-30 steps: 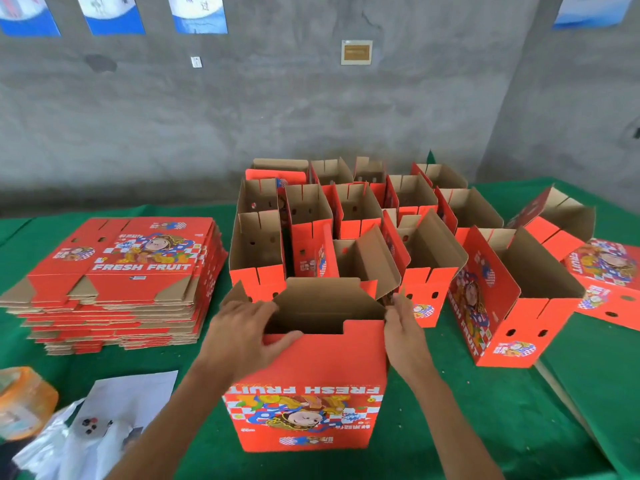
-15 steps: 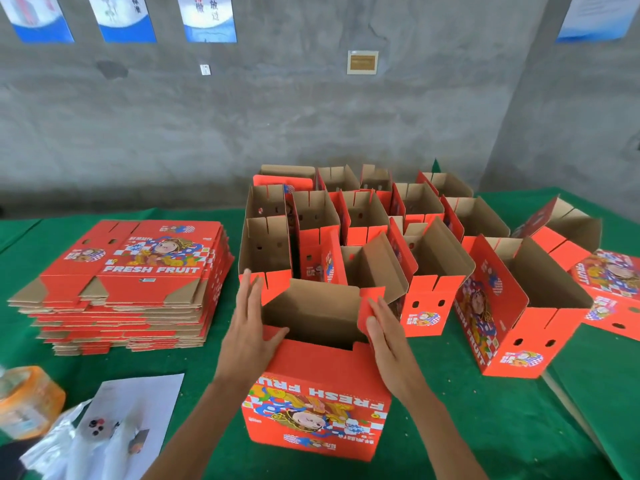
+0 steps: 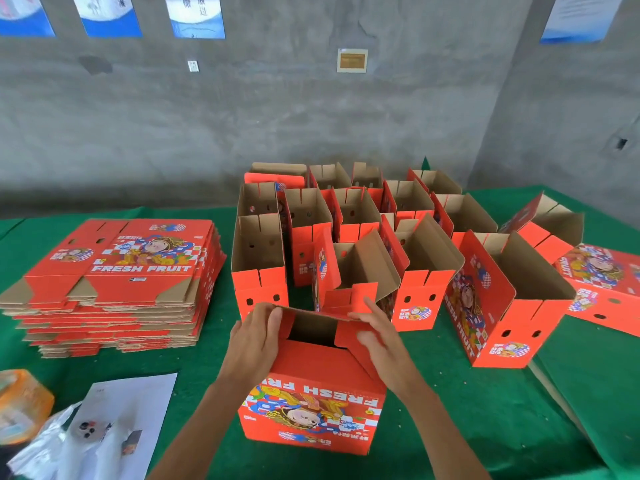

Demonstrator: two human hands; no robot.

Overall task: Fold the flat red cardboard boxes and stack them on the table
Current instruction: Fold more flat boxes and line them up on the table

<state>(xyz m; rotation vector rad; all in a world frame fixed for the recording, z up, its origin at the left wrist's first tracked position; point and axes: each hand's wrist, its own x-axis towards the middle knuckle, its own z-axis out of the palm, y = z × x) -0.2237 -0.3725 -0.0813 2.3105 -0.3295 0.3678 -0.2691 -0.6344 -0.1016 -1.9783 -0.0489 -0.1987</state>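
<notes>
Box (image 3: 311, 393) being folded stands near the front edge of the green table (image 3: 485, 410), print upside down toward the person, with the finished open boxes (image 3: 346, 237) behind it and the flat stack (image 3: 114, 271) to the far left. The left hand (image 3: 256, 344) pinches the left top flap, fingers curled over its edge; the right hand (image 3: 381, 337) presses the right flap inward with nearly straight fingers. Corrugated cardboard like this is probably light and stiff, bending cleanly only along its creases, so hold it by the flap edges near the folds.
</notes>
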